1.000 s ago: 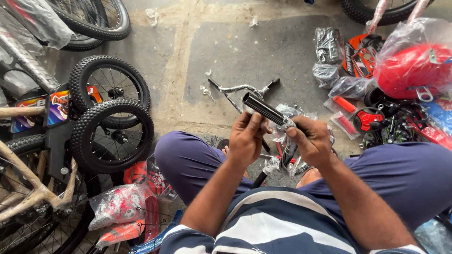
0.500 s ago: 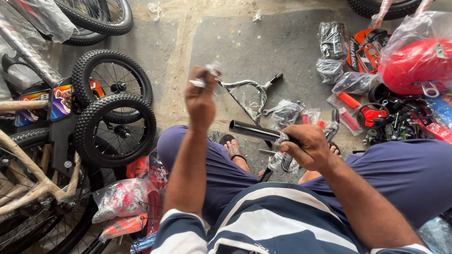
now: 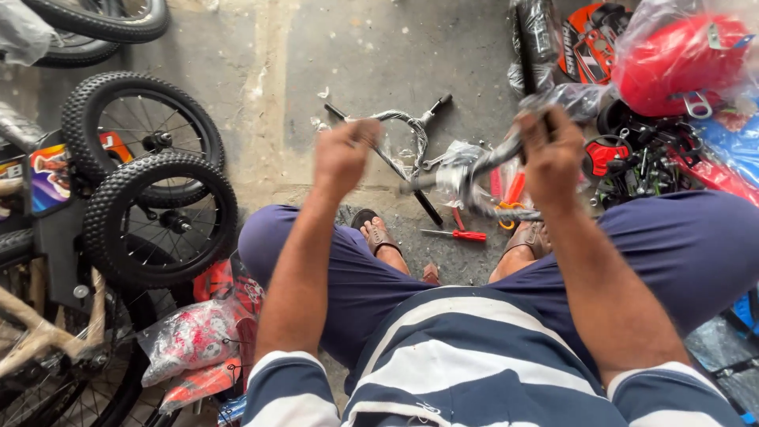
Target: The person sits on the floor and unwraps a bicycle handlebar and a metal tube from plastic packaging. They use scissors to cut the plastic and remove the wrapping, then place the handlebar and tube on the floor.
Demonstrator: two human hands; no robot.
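Handlebar part (image 3: 466, 168), wrapped in clear plastic, sits at centre right of the frame, gripped closed by the right hand (image 3: 551, 158). Left hand (image 3: 341, 154) is fisted at centre; its contents cannot be determined. Red screwdriver (image 3: 457, 234) lies on the floor below.

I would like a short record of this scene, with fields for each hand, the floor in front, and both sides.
Left hand: raised, closed, what it grips is too blurred to tell
Right hand: grips a plastic-wrapped metal bar
Floor ahead: red-handled screwdriver, wrapped bicycle frame part
Left side: two small black wheels
Right side: red helmet in plastic bag, bagged parts
Posture: seated, sandals on
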